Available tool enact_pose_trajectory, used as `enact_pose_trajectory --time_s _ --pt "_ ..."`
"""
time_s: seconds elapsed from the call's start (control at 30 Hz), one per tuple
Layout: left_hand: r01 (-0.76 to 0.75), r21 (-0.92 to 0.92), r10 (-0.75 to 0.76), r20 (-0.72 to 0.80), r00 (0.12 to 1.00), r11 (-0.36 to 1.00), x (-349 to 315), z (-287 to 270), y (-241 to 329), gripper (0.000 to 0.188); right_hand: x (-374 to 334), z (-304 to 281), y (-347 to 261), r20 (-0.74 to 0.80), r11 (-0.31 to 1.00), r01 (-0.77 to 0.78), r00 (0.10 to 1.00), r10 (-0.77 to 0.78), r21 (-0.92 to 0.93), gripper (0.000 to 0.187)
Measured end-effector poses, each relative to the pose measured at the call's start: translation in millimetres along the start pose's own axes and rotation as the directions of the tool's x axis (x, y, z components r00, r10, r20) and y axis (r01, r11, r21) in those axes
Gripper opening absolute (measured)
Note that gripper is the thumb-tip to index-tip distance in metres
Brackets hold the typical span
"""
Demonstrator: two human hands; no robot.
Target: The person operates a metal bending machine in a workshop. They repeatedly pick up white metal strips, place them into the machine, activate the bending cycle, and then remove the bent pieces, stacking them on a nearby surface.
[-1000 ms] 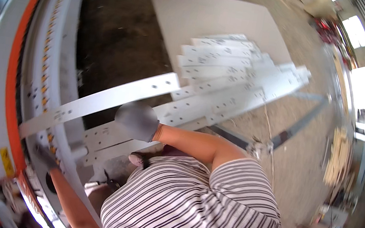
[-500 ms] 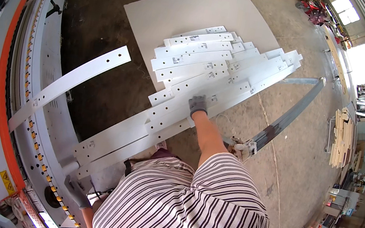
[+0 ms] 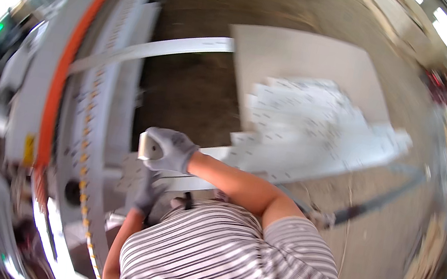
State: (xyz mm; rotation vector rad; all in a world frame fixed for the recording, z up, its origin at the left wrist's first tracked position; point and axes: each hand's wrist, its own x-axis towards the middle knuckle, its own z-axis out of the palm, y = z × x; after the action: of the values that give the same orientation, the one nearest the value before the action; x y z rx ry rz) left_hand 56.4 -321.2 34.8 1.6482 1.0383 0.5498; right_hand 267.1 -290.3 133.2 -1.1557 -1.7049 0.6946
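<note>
My right hand (image 3: 172,152), in a grey glove, is closed around a small-looking white piece (image 3: 145,146) with a dark hole in it. The rest of that piece is hidden by the glove or blurred. Just below it is my gloved left hand (image 3: 149,193), its fingertips close under the right hand. Blur hides how its fingers are set. Behind both hands lies a pile of long white boards (image 3: 317,133) with drilled holes, stacked in uneven steps.
A long machine bed with an orange strip (image 3: 53,114) and yellow rollers (image 3: 83,159) runs along my left. One white strip (image 3: 162,45) lies across it, reaching toward a large beige sheet (image 3: 312,51). A grey metal bar (image 3: 379,200) lies on the floor at right.
My right hand has left the board pile and come left, now holding a white piece. My left hand has risen from the machine's edge to beside it. The view has turned left.
</note>
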Motion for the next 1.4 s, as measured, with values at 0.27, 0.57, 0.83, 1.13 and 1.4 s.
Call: enact_pose_trajectory --time_s 0.27,0.57,0.83,1.13,1.4 --pt "-0.224 -0.502 -0.229 -0.688 0.689 0.835 -11.6 -56.1 -45.8 0.030 16.5 113.1 15.7 0.275 0.968 0.195 0.950 -0.147 -0.159 0.063" --pt "-0.422 -0.705 -0.523 -0.707 0.476 0.570 -72.2 -211.7 -98.9 0.033 -26.7 178.7 52.2 0.708 0.847 -0.526 0.569 0.418 -0.077 0.034" --pt "-0.360 -0.752 -0.631 -0.659 0.409 0.552 -64.0 -290.0 -160.8 0.037 -10.6 264.0 47.5 0.639 0.800 -0.564 0.696 0.327 0.205 0.038" --pt "-0.084 -0.702 -0.651 -0.693 0.310 0.708 -62.1 -310.0 -165.4 0.046 11.9 228.1 -29.5 0.826 0.185 -0.872 0.489 0.279 0.454 0.050" --pt "-0.009 -0.642 -0.629 -0.754 0.191 0.767 -54.6 -325.9 -186.3 0.055 23.4 236.3 -37.8 0.822 0.176 -0.834 0.548 0.159 0.522 0.046"
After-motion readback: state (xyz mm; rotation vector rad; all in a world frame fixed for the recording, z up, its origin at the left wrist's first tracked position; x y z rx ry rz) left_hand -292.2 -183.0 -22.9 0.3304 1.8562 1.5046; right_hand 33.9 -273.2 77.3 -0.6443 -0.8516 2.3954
